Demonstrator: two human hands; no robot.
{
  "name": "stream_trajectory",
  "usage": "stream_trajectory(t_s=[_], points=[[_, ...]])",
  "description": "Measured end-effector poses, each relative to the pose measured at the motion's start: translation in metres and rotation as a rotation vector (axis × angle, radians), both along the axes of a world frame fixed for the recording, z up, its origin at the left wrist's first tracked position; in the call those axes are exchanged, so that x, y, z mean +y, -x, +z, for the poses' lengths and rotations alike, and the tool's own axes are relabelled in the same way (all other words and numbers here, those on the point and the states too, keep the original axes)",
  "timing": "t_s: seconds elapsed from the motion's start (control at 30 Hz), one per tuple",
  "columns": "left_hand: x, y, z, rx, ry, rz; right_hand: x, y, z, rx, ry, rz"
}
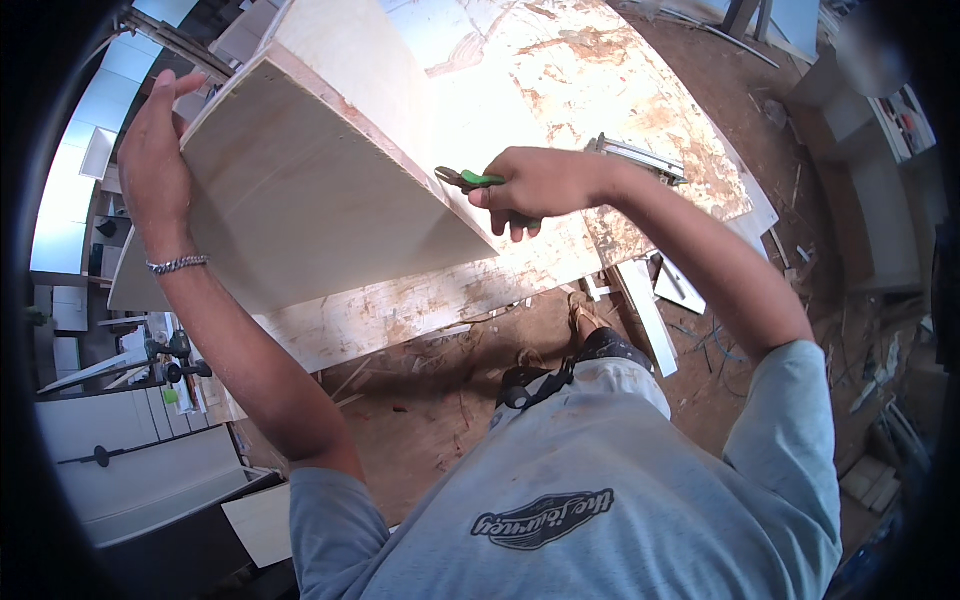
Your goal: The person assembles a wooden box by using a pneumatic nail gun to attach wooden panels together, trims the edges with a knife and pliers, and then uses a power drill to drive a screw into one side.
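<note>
Right grip, palm down, holds green-handled pliers pointing left.

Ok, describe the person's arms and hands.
The left hand and right hand are gloveless. A silver-coloured chain-link bracelet circles the left wrist; the right wrist shows none. Short, loose, pale grey-blue sleeves end near the elbows.

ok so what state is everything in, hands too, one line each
right hand, closed around the pliers
pliers, held, jaws pointing toward the box; open or shut is hard to tell
left hand, at the box's left edge, grip unclear
box, resting on the table
table, surface patchy and stained
metal tool, lying on the table, partly hidden
</note>
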State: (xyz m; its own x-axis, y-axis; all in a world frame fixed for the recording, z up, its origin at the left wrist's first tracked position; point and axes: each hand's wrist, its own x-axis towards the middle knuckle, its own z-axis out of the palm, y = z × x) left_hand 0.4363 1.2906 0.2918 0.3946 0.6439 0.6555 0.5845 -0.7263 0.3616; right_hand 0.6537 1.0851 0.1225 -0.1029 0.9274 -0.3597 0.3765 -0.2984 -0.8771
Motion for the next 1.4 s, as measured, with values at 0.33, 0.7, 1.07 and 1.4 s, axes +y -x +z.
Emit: stream_trajectory(t_s=[0.33,0.7,1.07,1.4], points=[[0.006,-0.006,-0.007,-0.023,-0.038,-0.006,0.022,-0.029,0.028,-0.218,0.148,0.197],[0.006,-0.008,-0.009,-0.118,0.114,0.051,0.041,-0.056,-0.003,-0.114,0.053,0.354],[-0.008,-0.025,-0.019,-0.261,-0.020,0.108,0.029,-0.044,-0.010,-0.150,-0.124,0.274],[-0.005,-0.023,-0.016,-0.205,-0.028,0.069,0.015,-0.033,-0.044,-0.235,-0.449,0.179]])
